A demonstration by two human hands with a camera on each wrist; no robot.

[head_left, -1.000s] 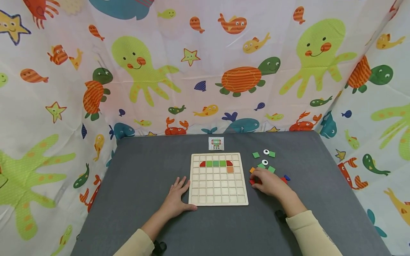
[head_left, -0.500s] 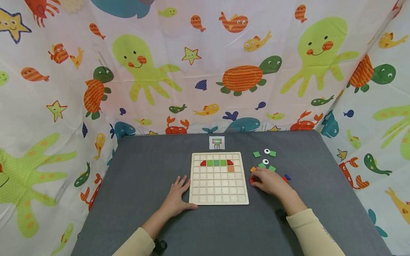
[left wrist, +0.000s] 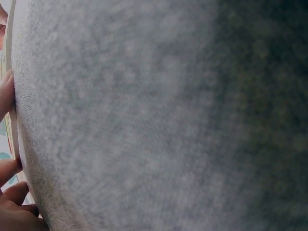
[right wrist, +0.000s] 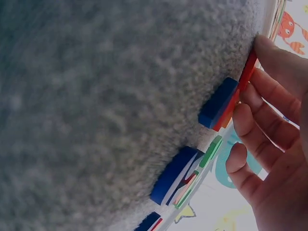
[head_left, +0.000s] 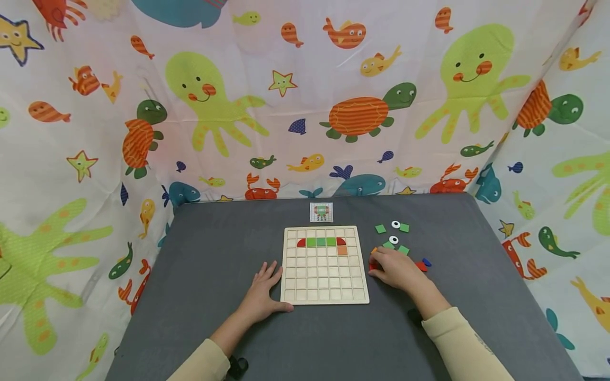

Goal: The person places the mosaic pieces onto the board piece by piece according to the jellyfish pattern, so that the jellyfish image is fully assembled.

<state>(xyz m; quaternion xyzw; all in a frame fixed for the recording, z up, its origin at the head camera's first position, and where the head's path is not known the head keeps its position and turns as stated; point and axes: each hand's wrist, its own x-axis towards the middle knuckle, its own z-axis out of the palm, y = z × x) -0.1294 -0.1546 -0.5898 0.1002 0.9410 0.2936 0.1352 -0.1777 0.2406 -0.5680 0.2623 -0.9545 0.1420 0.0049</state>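
Note:
A square wooden grid board (head_left: pixel 325 275) lies on the grey table, with a row of red and green pieces (head_left: pixel 321 242) near its top and one orange square (head_left: pixel 342 251) below the row's right end. My left hand (head_left: pixel 259 296) rests at the board's left edge, thumb and fingers spread along it. To the right of the board, my right hand (head_left: pixel 395 269) holds a flat red piece (right wrist: pixel 248 67) between thumb and fingers, low over the table. Its exact shape is partly hidden. A blue block (right wrist: pixel 219 103) stands close by in the right wrist view.
A small picture card (head_left: pixel 321 212) lies behind the board. Beyond my right hand are several green pieces (head_left: pixel 404 228), two white rings (head_left: pixel 395 225), an orange piece (head_left: pixel 374 250), a red piece (head_left: pixel 421 266) and a blue piece (head_left: pixel 427 262). A sea-animal cloth (head_left: pixel 305 106) hangs behind the table.
My right hand has shifted slightly left toward the board with the red piece at its fingertips, uncovering more of the red piece beside the blue one. My left hand stays in place.

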